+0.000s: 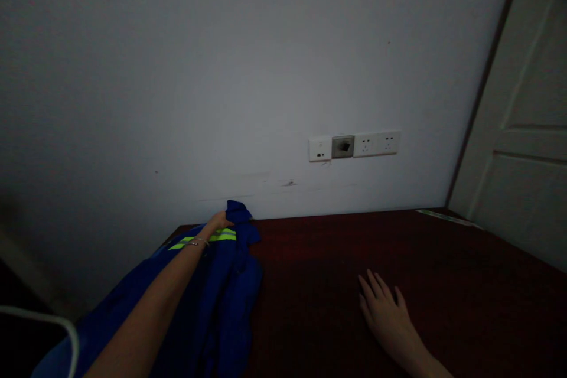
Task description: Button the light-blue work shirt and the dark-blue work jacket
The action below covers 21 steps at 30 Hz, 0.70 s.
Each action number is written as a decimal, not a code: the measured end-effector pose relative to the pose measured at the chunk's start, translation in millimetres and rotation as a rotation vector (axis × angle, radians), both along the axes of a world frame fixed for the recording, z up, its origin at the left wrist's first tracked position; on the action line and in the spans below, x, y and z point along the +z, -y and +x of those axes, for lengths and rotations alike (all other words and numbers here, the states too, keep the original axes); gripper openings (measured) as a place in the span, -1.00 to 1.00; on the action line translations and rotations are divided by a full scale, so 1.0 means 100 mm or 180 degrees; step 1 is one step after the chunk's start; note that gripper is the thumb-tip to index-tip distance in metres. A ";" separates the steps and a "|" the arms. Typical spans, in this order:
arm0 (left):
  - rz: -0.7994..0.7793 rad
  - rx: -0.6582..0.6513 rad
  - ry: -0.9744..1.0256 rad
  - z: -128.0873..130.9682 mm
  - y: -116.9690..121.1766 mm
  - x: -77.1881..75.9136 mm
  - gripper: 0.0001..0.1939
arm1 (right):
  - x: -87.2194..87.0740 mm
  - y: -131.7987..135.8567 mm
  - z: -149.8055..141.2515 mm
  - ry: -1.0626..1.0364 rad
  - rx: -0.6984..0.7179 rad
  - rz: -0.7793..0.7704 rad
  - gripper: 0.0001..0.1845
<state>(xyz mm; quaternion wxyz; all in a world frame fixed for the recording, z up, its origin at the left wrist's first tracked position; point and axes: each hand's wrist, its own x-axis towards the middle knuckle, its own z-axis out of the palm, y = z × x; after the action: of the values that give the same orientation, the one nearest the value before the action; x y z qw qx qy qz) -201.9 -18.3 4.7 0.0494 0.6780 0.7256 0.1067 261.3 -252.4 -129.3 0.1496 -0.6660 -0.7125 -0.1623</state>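
Note:
A blue garment [239, 295] with yellow-green and grey reflective stripes lies bunched over the left part of the dark red table [310, 283]. At its far end, close to the wall, my left hand [220, 221] is closed on the cloth, with a folded bit of blue standing up beyond the fingers. A thin bracelet circles that wrist. My right hand [386, 307] rests palm down at the right of the table, fingers spread, holding nothing. Bare tabletop lies between it and the garment.
Behind the table rises a pale wall with a row of sockets [376, 144] and a grey wall plate [342, 146]. A panelled door [522, 130] stands at the right. A flat strip [447, 218] lies near the back right edge. A white cable [66, 325] curves at lower left.

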 end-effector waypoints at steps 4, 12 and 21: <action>0.0118 0.0032 -0.0053 0.03 0.08 0.09 -0.72 | 0.02 0.01 0.00 -0.0009 0.0041 0.0011 -0.48; 0.0638 -0.0271 0.0455 0.21 0.43 0.75 -0.68 | 0.09 0.05 -0.04 -0.0062 -0.0015 -0.0107 -0.48; 0.1736 -0.0511 0.2380 0.28 1.17 1.94 -0.69 | 0.78 -0.09 -0.22 -0.0362 0.0444 -0.0843 -0.46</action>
<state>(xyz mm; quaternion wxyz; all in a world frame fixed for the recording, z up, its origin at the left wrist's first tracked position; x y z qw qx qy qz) -173.7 -134.9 198.9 0.1355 0.6354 0.5487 0.5262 239.7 -243.8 -50.9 0.1115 -0.6369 -0.7626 -0.0182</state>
